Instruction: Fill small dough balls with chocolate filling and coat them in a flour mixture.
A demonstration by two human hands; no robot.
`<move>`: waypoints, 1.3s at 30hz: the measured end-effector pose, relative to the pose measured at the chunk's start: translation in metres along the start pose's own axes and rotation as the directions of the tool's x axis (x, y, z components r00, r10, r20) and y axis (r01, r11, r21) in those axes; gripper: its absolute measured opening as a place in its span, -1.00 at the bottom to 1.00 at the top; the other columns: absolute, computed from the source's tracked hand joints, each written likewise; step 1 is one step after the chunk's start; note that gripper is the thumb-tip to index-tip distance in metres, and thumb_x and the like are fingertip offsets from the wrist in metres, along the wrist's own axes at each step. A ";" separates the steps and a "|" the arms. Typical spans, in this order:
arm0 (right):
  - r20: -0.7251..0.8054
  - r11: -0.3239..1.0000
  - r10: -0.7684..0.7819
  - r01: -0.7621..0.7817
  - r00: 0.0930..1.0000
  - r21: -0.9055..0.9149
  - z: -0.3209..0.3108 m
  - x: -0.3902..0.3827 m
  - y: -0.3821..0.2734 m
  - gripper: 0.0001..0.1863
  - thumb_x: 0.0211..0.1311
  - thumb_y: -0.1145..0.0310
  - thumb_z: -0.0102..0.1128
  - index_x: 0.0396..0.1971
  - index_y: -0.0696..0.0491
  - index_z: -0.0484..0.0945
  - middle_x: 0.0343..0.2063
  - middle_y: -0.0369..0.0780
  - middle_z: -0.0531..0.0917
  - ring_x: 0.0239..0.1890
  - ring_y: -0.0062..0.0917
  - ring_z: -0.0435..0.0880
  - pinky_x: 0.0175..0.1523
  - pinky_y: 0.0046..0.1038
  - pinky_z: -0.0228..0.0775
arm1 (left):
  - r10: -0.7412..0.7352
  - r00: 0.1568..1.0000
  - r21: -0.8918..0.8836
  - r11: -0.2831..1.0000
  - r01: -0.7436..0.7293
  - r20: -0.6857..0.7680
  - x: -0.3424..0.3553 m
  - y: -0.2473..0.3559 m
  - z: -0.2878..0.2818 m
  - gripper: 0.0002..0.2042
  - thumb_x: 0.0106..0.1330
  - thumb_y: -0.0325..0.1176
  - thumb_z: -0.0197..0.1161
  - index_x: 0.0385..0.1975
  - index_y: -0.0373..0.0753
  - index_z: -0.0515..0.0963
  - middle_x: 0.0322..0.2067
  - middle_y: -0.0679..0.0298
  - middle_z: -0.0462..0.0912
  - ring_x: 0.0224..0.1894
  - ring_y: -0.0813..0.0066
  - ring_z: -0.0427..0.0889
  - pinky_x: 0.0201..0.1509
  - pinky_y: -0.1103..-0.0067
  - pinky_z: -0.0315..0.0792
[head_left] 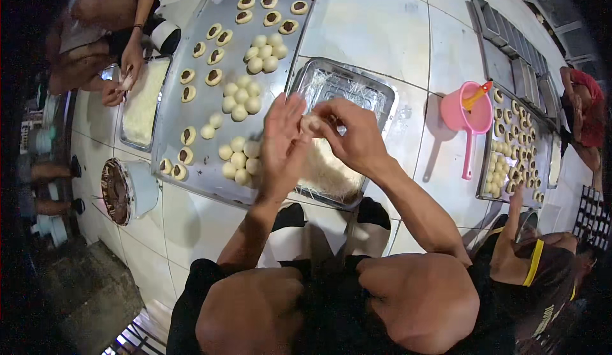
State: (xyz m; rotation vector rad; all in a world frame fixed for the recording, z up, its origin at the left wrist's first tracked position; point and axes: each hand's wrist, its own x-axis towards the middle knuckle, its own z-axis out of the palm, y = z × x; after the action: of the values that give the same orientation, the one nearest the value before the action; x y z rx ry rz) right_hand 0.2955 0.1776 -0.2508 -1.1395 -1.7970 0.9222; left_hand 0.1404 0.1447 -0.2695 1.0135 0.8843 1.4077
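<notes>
Above a metal tray (390, 94) of pale shreds, my right hand (357, 132) pinches a small piece of dough (310, 124) between thumb and fingers. My left hand (280, 141) is held up beside it, fingers stretched out, its thumb close to the dough. Whether the left thumb presses on the dough I cannot tell. To the left lies a big baking sheet (172, 100). Groups of round dough balls (241, 98) sit on it, along with several flattened dough pieces (213, 76) with dark brown filling in the middle.
A bucket of brown filling (115, 192) stands at the left. Past it, another person's hands (127, 74) work over a tray of pale shreds (143, 103). On the right are a pink dipper (454, 109) with an orange-handled tool, a second filled sheet (482, 186), metal loaf tins (503, 33) and other people.
</notes>
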 end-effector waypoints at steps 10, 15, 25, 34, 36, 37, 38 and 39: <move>0.104 0.951 0.204 -0.223 0.973 0.216 -0.004 -0.004 -0.013 -0.89 0.14 0.59 0.28 -0.30 0.21 0.62 -0.32 -0.23 0.63 -0.42 -0.56 0.55 -0.29 -0.57 0.45 | -0.224 0.971 -0.014 0.975 0.224 -0.081 -0.001 0.015 -0.003 -0.58 0.39 -0.53 0.07 0.24 -0.35 0.27 -0.02 0.16 0.55 -0.14 0.61 0.49 0.02 0.67 0.39; 0.024 0.962 0.118 -0.120 0.993 0.246 0.000 -0.004 -0.011 -0.94 0.19 0.59 0.24 -0.34 0.20 0.61 -0.33 -0.22 0.63 -0.41 -0.59 0.55 -0.27 -0.59 0.47 | -0.143 0.986 -0.012 0.990 0.142 -0.084 -0.005 0.010 -0.011 -0.65 0.45 -0.47 0.02 0.20 -0.33 0.32 -0.06 0.19 0.56 -0.20 0.61 0.47 -0.05 0.70 0.39; 0.138 0.887 0.217 -0.255 0.966 0.386 0.014 0.005 -0.022 -0.91 0.21 0.61 0.21 -0.29 0.23 0.62 -0.23 -0.16 0.63 -0.41 -0.54 0.56 -0.30 -0.60 0.47 | -0.294 0.956 -0.109 0.951 0.291 -0.016 -0.010 0.014 -0.022 -0.66 0.53 -0.23 -0.07 0.14 -0.30 0.37 -0.12 0.15 0.56 -0.21 0.47 0.53 -0.14 0.60 0.45; 0.433 0.972 0.042 -0.138 0.900 0.192 0.049 0.006 -0.020 -0.78 0.18 0.65 0.17 -0.17 0.21 0.63 -0.12 -0.08 0.62 -0.22 -0.42 0.64 -0.19 -0.55 0.50 | -0.764 0.627 -0.710 0.359 0.606 0.149 -0.021 0.016 -0.089 -0.76 0.43 -0.37 0.04 -0.01 -0.30 0.47 -0.28 0.15 0.58 -0.37 0.45 0.54 -0.36 0.62 0.41; 0.414 0.977 -0.001 -0.087 0.910 0.194 0.055 0.004 -0.012 -0.79 0.17 0.66 0.17 -0.18 0.20 0.63 -0.12 -0.08 0.61 -0.20 -0.41 0.63 -0.17 -0.53 0.50 | -0.670 0.702 -0.607 0.669 0.429 -0.242 -0.012 0.011 -0.118 -0.76 0.30 -0.47 0.14 -0.04 -0.27 0.50 -0.32 0.16 0.58 -0.36 0.40 0.54 -0.33 0.56 0.43; 0.381 0.981 -0.036 -0.039 0.924 0.188 0.054 0.003 -0.010 -0.79 0.17 0.66 0.17 -0.18 0.20 0.63 -0.11 -0.08 0.61 -0.19 -0.40 0.63 -0.16 -0.52 0.50 | -0.671 0.701 -0.611 0.667 0.427 -0.242 -0.002 0.009 -0.141 -0.76 0.30 -0.47 0.14 -0.04 -0.27 0.50 -0.32 0.16 0.58 -0.36 0.40 0.54 -0.33 0.56 0.43; 0.346 0.984 -0.070 0.008 0.936 0.177 0.053 0.002 -0.007 -0.79 0.17 0.66 0.16 -0.18 0.20 0.63 -0.10 -0.08 0.61 -0.17 -0.39 0.62 -0.14 -0.50 0.50 | -0.336 0.801 0.036 0.913 0.406 -0.496 0.015 0.004 -0.171 -0.73 0.26 -0.50 0.13 -0.04 -0.26 0.51 -0.22 0.12 0.57 -0.27 0.33 0.55 -0.22 0.51 0.47; 0.319 0.983 -0.114 0.059 0.941 0.176 0.054 0.003 -0.003 -0.79 0.17 0.67 0.16 -0.19 0.20 0.63 -0.09 -0.08 0.61 -0.16 -0.38 0.62 -0.12 -0.48 0.50 | 0.093 0.880 0.679 0.674 0.289 -0.467 0.029 0.000 -0.205 -0.70 0.22 -0.52 0.12 -0.03 -0.24 0.52 -0.12 0.08 0.55 -0.17 0.27 0.55 -0.10 0.47 0.50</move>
State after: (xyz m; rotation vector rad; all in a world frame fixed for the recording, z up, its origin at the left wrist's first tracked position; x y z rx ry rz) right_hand 0.2453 0.1708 -0.2694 -0.8316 -1.9738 1.2398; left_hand -0.0517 0.1806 -0.3383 1.1900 1.9664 1.2126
